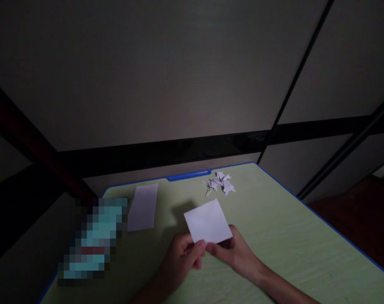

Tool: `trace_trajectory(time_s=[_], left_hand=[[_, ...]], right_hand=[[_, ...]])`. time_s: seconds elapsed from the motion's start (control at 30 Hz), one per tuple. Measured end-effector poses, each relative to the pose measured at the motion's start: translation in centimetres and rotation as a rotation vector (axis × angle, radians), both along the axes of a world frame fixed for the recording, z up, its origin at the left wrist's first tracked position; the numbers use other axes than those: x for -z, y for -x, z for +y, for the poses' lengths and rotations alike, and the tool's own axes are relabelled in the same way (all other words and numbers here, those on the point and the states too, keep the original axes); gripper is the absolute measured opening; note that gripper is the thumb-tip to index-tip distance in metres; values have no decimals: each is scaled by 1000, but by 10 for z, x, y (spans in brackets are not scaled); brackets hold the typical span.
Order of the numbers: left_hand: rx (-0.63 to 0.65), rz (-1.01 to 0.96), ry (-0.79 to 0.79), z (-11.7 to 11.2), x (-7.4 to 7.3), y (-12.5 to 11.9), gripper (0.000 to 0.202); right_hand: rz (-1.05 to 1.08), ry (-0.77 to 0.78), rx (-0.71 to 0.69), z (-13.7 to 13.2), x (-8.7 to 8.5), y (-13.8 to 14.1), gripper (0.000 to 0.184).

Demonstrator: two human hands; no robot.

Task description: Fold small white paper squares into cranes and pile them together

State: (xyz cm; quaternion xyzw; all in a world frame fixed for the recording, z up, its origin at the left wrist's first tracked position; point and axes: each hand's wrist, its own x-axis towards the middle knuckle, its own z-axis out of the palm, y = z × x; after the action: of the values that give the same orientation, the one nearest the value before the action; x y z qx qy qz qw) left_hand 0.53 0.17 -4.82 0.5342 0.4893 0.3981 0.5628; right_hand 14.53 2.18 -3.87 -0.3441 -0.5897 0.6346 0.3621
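A white square of paper (208, 221) is held up over the table between both hands, tilted so that one corner points away from me. My left hand (185, 255) pinches its near left corner between thumb and fingers. At the near right edge, my right hand (234, 249) grips the same sheet, with the thumb in front and fingers mostly hidden behind. Faint crease lines seem to cross the paper. Beyond it lie several small folded paper figures (221, 182) in a cluster. To the left, a white rectangular sheet (143, 207) rests flat.
The pale green table (274, 219) has a blue rim and a blue handle-like strip (189, 175) at its far edge. A blurred-out teal object (95, 238) sits at the left edge. Behind the table stands a cabinet-like panel (160, 84) with dark bands.
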Motion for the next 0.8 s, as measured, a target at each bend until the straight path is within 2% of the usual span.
trace_trajectory(time_s=[0.17, 0.27, 0.47, 0.53, 0.6, 0.63, 0.73, 0.8], left_hand=[[-41, 49, 6, -4, -4, 0, 32], [-54, 82, -4, -5, -4, 3, 32], [-112, 107, -26, -2, -2, 11, 32], [-132, 96, -15, 1, -2, 13, 32], [-156, 75, -21, 2, 0, 13, 31], [-145, 67, -23, 3, 1, 13, 31], [-88, 63, -39, 3, 3, 12, 29], [-47, 70, -54, 1, 1, 10, 28]], right_hand=[[-68, -13, -74, 5, 1, -9, 7], [-127, -53, -129, 11, -1, -18, 17], [-146, -28, -24, 33, -10, -49, 8], [-77, -24, 144, 39, -11, -58, 13], [-27, -37, 205, 39, -11, -59, 18], [-30, -36, 169, 37, -11, -56, 21], [-96, -59, -49, 25, -8, -39, 21], [-146, -59, -122, 16, -6, -27, 24]])
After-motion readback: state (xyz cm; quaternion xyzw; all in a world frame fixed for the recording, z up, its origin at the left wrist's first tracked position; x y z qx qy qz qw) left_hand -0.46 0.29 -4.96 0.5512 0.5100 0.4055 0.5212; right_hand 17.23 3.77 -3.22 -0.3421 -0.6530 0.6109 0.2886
